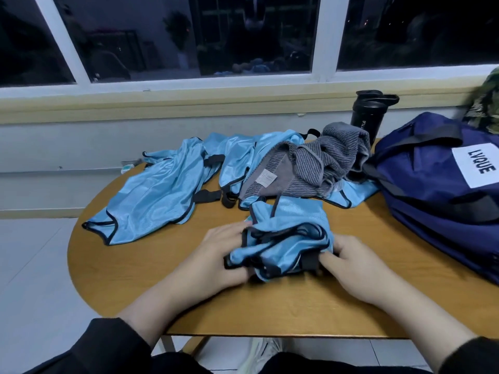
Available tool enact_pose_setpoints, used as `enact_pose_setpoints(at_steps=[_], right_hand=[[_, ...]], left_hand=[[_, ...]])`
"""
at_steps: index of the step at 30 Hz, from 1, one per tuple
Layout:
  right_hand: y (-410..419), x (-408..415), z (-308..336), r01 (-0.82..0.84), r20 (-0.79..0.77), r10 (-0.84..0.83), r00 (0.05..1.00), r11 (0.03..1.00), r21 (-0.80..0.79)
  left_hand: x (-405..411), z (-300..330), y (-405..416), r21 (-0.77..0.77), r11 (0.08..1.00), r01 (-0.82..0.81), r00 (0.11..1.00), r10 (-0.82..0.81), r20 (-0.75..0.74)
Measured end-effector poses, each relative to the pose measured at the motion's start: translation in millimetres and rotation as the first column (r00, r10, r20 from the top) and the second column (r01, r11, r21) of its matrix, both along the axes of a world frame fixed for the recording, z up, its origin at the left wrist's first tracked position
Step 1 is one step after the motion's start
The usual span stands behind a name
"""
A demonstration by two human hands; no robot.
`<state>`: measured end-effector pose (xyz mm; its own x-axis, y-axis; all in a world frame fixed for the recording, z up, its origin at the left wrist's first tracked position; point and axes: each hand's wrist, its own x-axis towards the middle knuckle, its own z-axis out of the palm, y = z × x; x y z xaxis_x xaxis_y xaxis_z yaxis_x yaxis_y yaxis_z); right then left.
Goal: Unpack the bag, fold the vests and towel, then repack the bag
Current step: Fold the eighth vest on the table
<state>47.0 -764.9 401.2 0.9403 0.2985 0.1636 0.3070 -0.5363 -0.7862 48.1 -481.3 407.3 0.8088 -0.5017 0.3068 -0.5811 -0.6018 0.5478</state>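
Observation:
A crumpled light-blue vest (289, 238) with black trim lies near the front middle of the wooden table (243, 306). My left hand (218, 255) grips its left side and my right hand (351, 263) pinches its black strap on the right. Another blue vest (159, 193) lies spread out at the left. More blue vest fabric (243, 155) is heaped behind, under a grey striped towel (318, 160). The navy bag (437, 190) with a white label sits at the right.
A black shaker bottle (370, 112) stands behind the towel near the window sill. Camouflage fabric (486, 101) shows at the far right edge. The table's round edge runs close to my body; tiled floor lies to the left.

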Motion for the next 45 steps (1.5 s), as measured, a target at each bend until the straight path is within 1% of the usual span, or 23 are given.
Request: enact_pose_setpoints(at_steps=[3, 5, 8, 11, 12, 15, 17, 19, 22, 23, 24, 26, 27, 28, 29, 30, 32, 34, 35, 36, 38, 40, 45], right_hand=[[3.3, 9.3, 5.7, 0.086, -0.071, -0.075, 0.995, 0.984, 0.155], [-1.5, 9.4, 8.4, 0.046, -0.092, -0.021, 0.996, 0.958, 0.282], [-11.5, 10.6, 6.3, -0.024, -0.127, 0.065, 0.99, 0.954, 0.299], [-19.9, 13.9, 1.0, -0.112, -0.151, 0.191, 0.97, 0.902, 0.417], [-22.1, 16.6, 0.2, -0.092, -0.147, 0.171, 0.974, 0.896, 0.434], [-3.1, 20.5, 5.7, -0.131, -0.137, 0.186, 0.973, 0.933, 0.335], [4.3, 20.6, 7.5, 0.044, -0.033, -0.037, 0.999, 0.961, 0.273], [6.6, 31.1, 0.2, 0.248, -0.007, -0.252, 0.968, 0.945, 0.213], [11.6, 39.7, -6.2, 0.425, 0.079, -0.423, 0.903, 0.905, 0.002], [12.8, 40.0, -6.9, 0.452, 0.12, -0.445, 0.887, 0.891, -0.037], [15.3, 39.5, -6.2, 0.461, 0.131, -0.453, 0.882, 0.886, -0.042], [18.1, 42.3, -3.4, 0.416, 0.161, -0.402, 0.902, 0.907, -0.064], [18.1, 43.9, -3.1, 0.375, 0.189, -0.353, 0.916, 0.922, -0.095], [18.4, 45.6, -3.4, 0.331, 0.224, -0.296, 0.929, 0.934, -0.138], [17.0, 47.4, -4.8, 0.293, 0.238, -0.248, 0.939, 0.94, -0.175], [15.4, 48.2, -4.6, 0.271, 0.238, -0.221, 0.946, 0.941, -0.204], [9.5, 49.5, -3.8, 0.27, 0.262, -0.204, 0.943, 0.93, -0.249], [5.7, 45.4, 2.5, 0.241, 0.36, -0.122, 0.925, 0.921, -0.305], [4.8, 43.0, 4.7, 0.175, 0.375, -0.038, 0.926, 0.924, -0.34], [4.8, 40.9, 5.8, 0.083, 0.331, 0.052, 0.942, 0.921, -0.38], [4.0, 39.4, 2.5, -0.058, 0.15, 0.146, 0.978, 0.877, -0.476], [-2.0, 43.2, -5.0, -0.081, 0.1, 0.152, 0.983, 0.857, -0.509], [-8.6, 49.1, -10.3, -0.024, 0.21, 0.123, 0.97, 0.907, -0.421]], left_hand=[[10.4, 17.2, -18.0, -0.263, 0.954, -0.142, 0.964, 0.072, -0.257], [23.0, 23.8, -29.1, -0.3, 0.921, -0.248, 0.926, 0.134, -0.353], [38.2, 21.2, -39.4, -0.339, 0.857, -0.388, 0.856, 0.199, -0.477], [46.3, 16.9, -44.1, -0.337, 0.815, -0.472, 0.82, 0.265, -0.507], [49.1, 15.3, -44.6, -0.326, 0.809, -0.49, 0.813, 0.289, -0.505], [55.7, 12.5, -46.0, -0.28, 0.803, -0.527, 0.784, 0.331, -0.525], [59.6, 13.2, -46.4, -0.259, 0.8, -0.542, 0.768, 0.346, -0.539], [61.8, 14.1, -47.4, -0.22, 0.801, -0.556, 0.766, 0.391, -0.511], [61.6, 8.0, -47.2, -0.19, 0.775, -0.603, 0.771, 0.504, -0.39], [58.5, 6.1, -46.6, -0.214, 0.776, -0.593, 0.797, 0.528, -0.293], [56.1, 4.5, -44.6, -0.244, 0.802, -0.545, 0.838, 0.534, -0.114], [54.8, 1.8, -41.0, -0.228, 0.919, -0.321, 0.87, 0.381, 0.312], [53.5, 0.8, -40.7, -0.136, 0.975, -0.174, 0.87, 0.217, 0.443], [52.1, -1.2, -41.4, -0.002, 0.999, -0.053, 0.88, 0.047, 0.473], [50.0, -2.2, -43.1, 0.137, 0.991, 0.01, 0.906, -0.067, 0.417], [49.1, -4.2, -44.3, 0.247, 0.969, 0.024, 0.941, -0.105, 0.322], [50.5, -10.4, -45.6, 0.357, 0.934, -0.026, 0.981, -0.046, 0.191], [52.4, -11.9, -47.3, 0.366, 0.928, -0.073, 0.986, 0.012, 0.166], [52.8, -12.0, -48.4, 0.361, 0.929, -0.085, 0.986, 0.027, 0.164], [52.9, -11.5, -49.5, 0.36, 0.928, -0.092, 0.987, 0.036, 0.158], [53.2, -11.8, -49.0, 0.364, 0.927, -0.092, 0.99, 0.044, 0.136], [54.6, -11.0, -42.8, 0.362, 0.928, -0.091, 0.994, 0.06, 0.096], [57.1, -6.1, -17.0, 0.311, 0.946, -0.095, 0.994, 0.108, -0.025]])
